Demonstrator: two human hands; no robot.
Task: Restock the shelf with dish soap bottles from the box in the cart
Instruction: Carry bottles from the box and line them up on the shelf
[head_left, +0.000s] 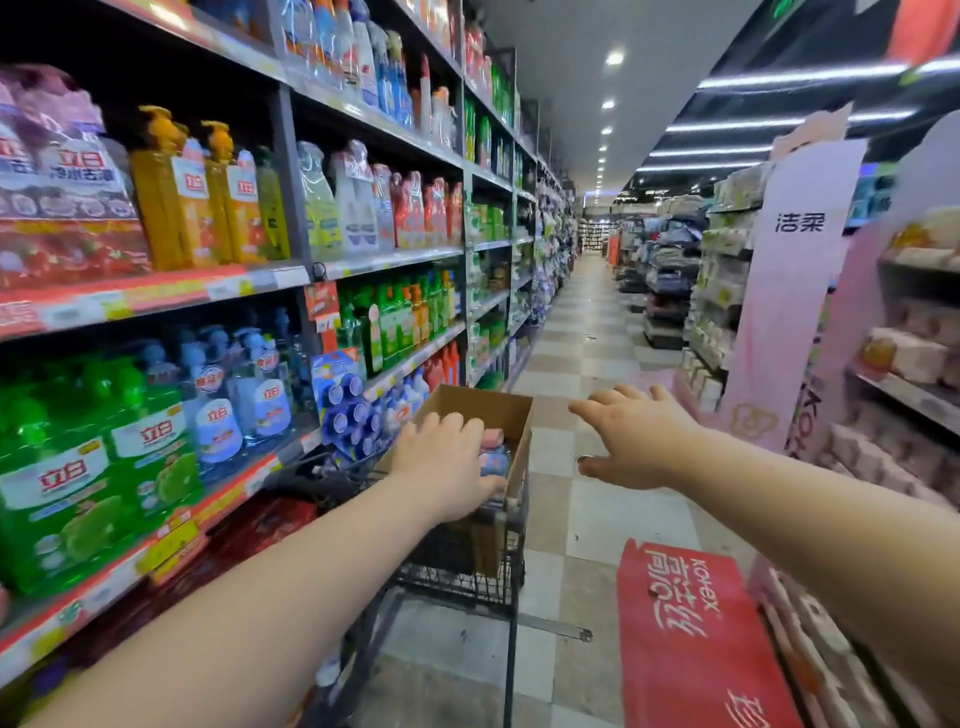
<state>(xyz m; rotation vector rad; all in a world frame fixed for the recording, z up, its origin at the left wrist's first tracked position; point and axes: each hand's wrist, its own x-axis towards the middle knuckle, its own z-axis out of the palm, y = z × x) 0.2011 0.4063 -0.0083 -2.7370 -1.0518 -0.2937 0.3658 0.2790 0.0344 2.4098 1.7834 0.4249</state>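
Observation:
A brown cardboard box (493, 415) sits in a black wire cart (467, 566) in the aisle beside the left shelves. My left hand (441, 467) reaches into the box, fingers curled over a dish soap bottle (493, 452) with a pink cap; whether it grips the bottle is unclear. My right hand (634, 436) hovers open over the floor to the right of the box, holding nothing. The left shelf (156, 291) carries green, clear and orange dish soap bottles (171, 192).
Shelving runs down the left side of a tiled aisle (582, 322). A red Kotex display (691, 639) stands at the lower right, with a pink display stand (789, 291) and tissue shelves behind it.

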